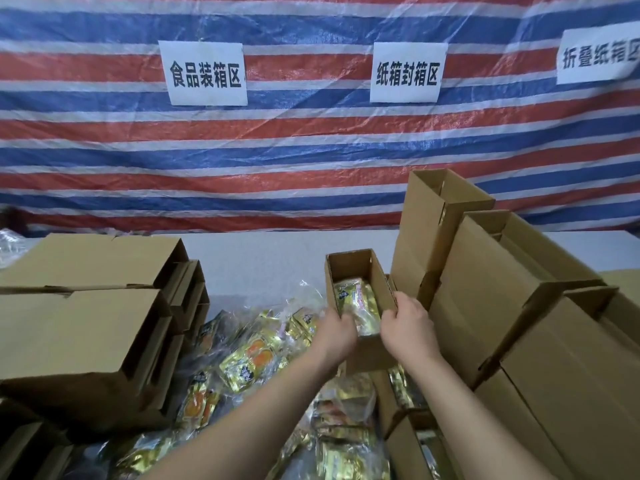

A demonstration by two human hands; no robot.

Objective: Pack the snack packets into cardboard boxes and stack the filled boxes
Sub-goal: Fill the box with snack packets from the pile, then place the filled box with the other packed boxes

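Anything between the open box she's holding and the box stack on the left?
Nothing solid. Both hands, left and right, grip the open box. Between it and the left stack lie only loose snack packets low on the table; lifted over them, the path looks clear.

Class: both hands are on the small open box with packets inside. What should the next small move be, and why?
Probably fold its flaps shut: the open box already holds gold packets, and the left hand and right hand grip its two side walls.
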